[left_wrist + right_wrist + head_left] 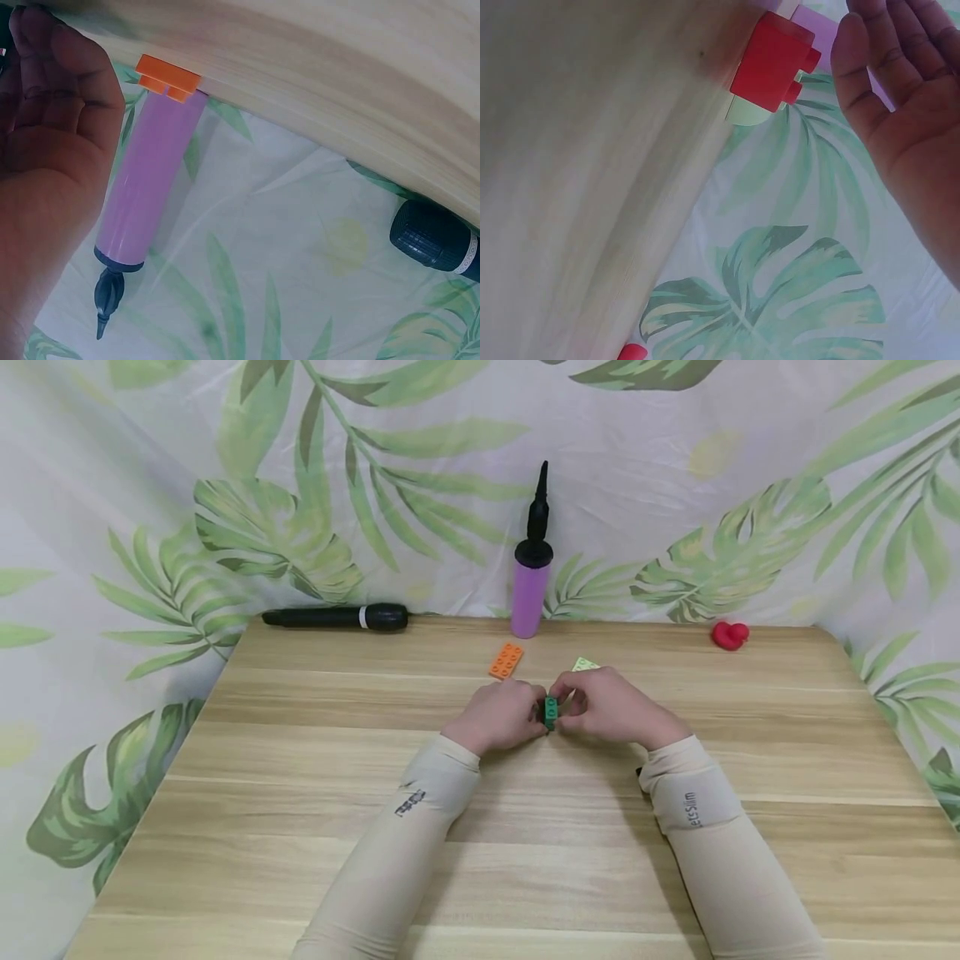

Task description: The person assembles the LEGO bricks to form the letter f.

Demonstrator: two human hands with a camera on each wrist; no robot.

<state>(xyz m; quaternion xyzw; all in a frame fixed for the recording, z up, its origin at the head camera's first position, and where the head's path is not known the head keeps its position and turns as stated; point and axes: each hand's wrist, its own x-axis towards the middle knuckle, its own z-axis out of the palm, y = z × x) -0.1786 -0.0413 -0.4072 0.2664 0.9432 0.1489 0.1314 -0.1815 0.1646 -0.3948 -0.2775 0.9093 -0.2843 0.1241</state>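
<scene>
In the head view a small green toy brick (551, 708), studs showing, stands between my two hands over the middle of the table. My left hand (504, 714) holds it from the left with bent fingers. From the right, my right hand (611, 706) pinches at it with thumb and forefinger. Just beyond the right hand lies a pale green studded brick (585, 665), partly covered. A red brick (769, 64) shows near the right hand in the right wrist view; the hand hides it in the head view.
An orange studded brick (506, 661) lies beyond the left hand. Behind it stands a purple hand pump (529, 597) with a black nozzle. A black stick-like thing (337, 617) with a white ring lies back left, a small red toy (730, 635) back right. A leaf-patterned cloth hangs behind.
</scene>
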